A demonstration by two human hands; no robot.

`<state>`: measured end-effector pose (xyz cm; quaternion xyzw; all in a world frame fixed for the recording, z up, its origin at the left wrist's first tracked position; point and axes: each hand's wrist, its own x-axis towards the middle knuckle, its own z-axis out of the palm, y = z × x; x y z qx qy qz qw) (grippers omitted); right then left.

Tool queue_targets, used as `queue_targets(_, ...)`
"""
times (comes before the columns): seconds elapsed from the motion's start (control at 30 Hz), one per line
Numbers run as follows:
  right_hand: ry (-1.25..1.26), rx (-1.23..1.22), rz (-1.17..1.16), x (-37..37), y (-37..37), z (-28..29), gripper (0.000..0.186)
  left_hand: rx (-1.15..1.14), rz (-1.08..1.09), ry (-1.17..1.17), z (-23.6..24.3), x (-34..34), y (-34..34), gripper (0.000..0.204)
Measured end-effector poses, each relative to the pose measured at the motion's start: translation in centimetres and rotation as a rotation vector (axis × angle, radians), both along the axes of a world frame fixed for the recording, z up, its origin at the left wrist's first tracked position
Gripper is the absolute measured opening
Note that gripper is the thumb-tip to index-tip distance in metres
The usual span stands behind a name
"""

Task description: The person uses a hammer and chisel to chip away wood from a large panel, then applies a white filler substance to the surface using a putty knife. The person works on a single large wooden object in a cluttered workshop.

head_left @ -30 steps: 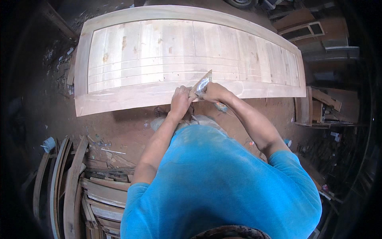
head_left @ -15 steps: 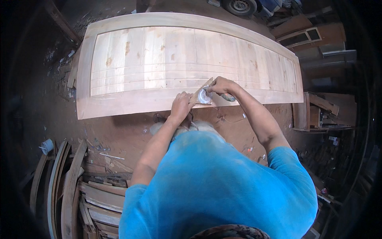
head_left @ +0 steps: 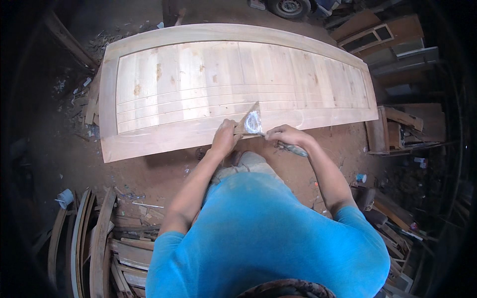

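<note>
In my left hand (head_left: 226,137), fingers closed on its lower left corner, is a roughly triangular piece of thin wood (head_left: 242,126). White paste (head_left: 253,121) is smeared in a patch on the wood's face. My right hand (head_left: 287,134) is closed around a putty knife (head_left: 295,149); its greenish handle sticks out below the palm and its tip is at the wood's lower right corner. Both hands are at the near edge of a large pale wooden door (head_left: 144,147) with grooved lines and a recessed panel. My fingers hide part of the knife.
Old boards (head_left: 102,238) lean and lie in a stack at the lower left, beside a white bucket (head_left: 65,198). A wooden cabinet piece (head_left: 382,130) and more scrap stand to the right. A vehicle wheel (head_left: 289,7) shows at the far side. Debris litters the brown floor.
My right hand has come down and right, off the upper part of the triangular wood to its lower corner. The door appears lower in view as the head shifts.
</note>
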<state>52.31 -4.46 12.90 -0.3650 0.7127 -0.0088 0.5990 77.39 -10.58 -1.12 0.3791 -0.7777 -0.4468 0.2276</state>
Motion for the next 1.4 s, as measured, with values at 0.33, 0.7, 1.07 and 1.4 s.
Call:
queue_targets(0.33, -0.655, -0.263, -0.687, 5.5, 5.3, -2.2, 0.034, 1.115, 0.1, 0.393, 0.9, 3.1, -0.3, 0.047)
queue_targets(0.7, -0.602, -0.372, -0.805, 15.5, 11.6, -1.1, 0.025, 1.054, -0.046, 0.494, 7.9, 8.8, 4.0, 0.049)
queue_targets(1.07, -0.637, -0.364, -0.825, 23.7, 6.4, 0.2, 0.036, 0.693, -0.141, 0.446, 10.8, 16.8, 6.2, 0.047)
queue_targets(1.4, -0.671, -0.288, -0.961, 38.9, -5.2, -1.6, 0.034, 0.697, -0.009, 0.478, 9.0, 30.8, -6.2, 0.048)
